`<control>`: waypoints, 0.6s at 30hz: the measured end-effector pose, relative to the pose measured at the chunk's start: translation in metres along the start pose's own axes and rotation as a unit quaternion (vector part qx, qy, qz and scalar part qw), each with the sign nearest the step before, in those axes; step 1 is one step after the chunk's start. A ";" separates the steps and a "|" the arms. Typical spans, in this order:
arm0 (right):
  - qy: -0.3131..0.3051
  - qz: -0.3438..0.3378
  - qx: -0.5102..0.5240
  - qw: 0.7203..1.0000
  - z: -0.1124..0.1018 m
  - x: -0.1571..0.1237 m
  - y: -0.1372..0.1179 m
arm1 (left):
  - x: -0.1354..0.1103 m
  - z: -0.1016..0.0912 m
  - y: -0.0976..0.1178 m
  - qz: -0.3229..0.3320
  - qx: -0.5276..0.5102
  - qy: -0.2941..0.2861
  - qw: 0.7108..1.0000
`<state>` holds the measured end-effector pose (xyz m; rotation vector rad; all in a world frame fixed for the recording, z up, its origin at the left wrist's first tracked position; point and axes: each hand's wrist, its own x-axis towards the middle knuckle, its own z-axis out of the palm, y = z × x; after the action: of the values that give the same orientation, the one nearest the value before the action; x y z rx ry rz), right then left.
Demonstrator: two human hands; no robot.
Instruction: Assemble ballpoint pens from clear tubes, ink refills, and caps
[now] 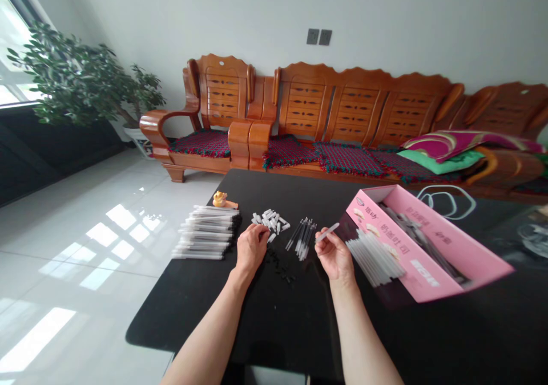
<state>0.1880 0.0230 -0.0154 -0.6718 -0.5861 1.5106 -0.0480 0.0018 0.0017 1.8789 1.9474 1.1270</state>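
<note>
My right hand (336, 259) grips a short, whitish translucent pen barrel (327, 232) between thumb and fingers, tilted up to the right. My left hand (252, 247) is closed in a pinch at the near edge of a pile of small white pen caps (274, 221); whatever is in its fingertips is hidden. Between the hands lies a bunch of dark-tipped pen refills (303, 239). Small black parts (280, 266) are scattered in front of them. To the right, a row of translucent barrels (374, 258) leans against the pink box. Stacked pens (205, 234) lie to the left.
The open pink box (422, 282) holds dark slender items. A small yellow figurine (220, 199) stands behind the stacked pens. A white looped cord (454, 202) lies beyond the box. Past the black table (188, 311) is a wooden sofa (306, 102) with cushions.
</note>
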 end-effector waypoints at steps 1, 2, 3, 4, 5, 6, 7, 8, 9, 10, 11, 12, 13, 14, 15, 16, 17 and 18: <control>0.006 -0.003 0.002 1.000 0.000 0.000 0.000 | 0.000 0.000 0.000 -0.003 0.005 -0.005 1.000; 0.011 -0.006 0.004 1.000 0.000 0.000 0.000 | 0.000 0.001 0.000 -0.005 0.009 -0.008 1.000; 0.014 -0.006 0.005 1.000 -0.001 0.001 0.000 | 0.000 0.001 0.000 -0.006 0.013 -0.011 1.000; 0.014 -0.005 0.007 1.000 -0.001 0.001 0.000 | 0.000 0.002 0.000 -0.006 0.017 -0.015 1.000; 0.012 -0.003 0.009 1.000 -0.001 0.001 0.000 | 0.001 0.003 -0.001 -0.005 0.022 -0.023 0.999; 0.009 -0.001 0.011 1.000 -0.001 0.001 0.000 | 0.001 0.004 -0.001 -0.003 0.026 -0.034 0.999; 0.007 0.001 0.013 1.000 0.000 0.001 0.001 | 0.001 0.006 -0.001 0.001 0.031 -0.046 0.998; 0.006 0.002 0.015 1.000 0.001 0.000 0.001 | 0.002 0.007 0.000 0.005 0.036 -0.057 0.998; 0.006 0.003 0.017 1.000 0.002 0.000 0.001 | 0.002 0.008 0.000 0.009 0.040 -0.065 0.997; 0.006 0.003 0.017 1.000 0.002 0.000 0.001 | 0.002 0.009 0.001 0.013 0.042 -0.068 0.997; 0.005 0.002 0.016 1.000 0.003 -0.001 0.000 | 0.001 0.009 0.001 0.018 0.042 -0.068 0.997; 0.004 0.001 0.014 1.000 0.004 -0.001 0.000 | 0.001 0.009 0.002 0.023 0.038 -0.066 0.997; 0.003 0.000 0.012 1.000 0.004 -0.001 0.000 | 0.000 0.009 0.003 0.030 0.032 -0.065 0.997; 0.002 -0.001 0.010 1.000 0.004 -0.002 0.000 | -0.001 0.008 0.004 0.038 0.029 -0.067 0.997; 0.002 -0.002 0.008 1.000 0.005 -0.002 0.000 | -0.002 0.006 0.005 0.046 0.028 -0.074 0.996; 0.002 -0.002 0.008 1.000 0.004 -0.002 0.000 | -0.003 0.005 0.006 0.054 0.031 -0.084 0.995; 0.002 -0.002 0.010 1.000 0.004 -0.002 0.000 | -0.004 0.003 0.007 0.061 0.035 -0.095 0.993; 0.001 -0.002 0.013 1.000 0.004 -0.002 0.000 | -0.005 0.001 0.007 0.068 0.039 -0.106 0.991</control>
<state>0.1854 0.0217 -0.0124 -0.6529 -0.5646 1.5112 -0.0412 -0.0033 0.0039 2.1035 1.7957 0.8547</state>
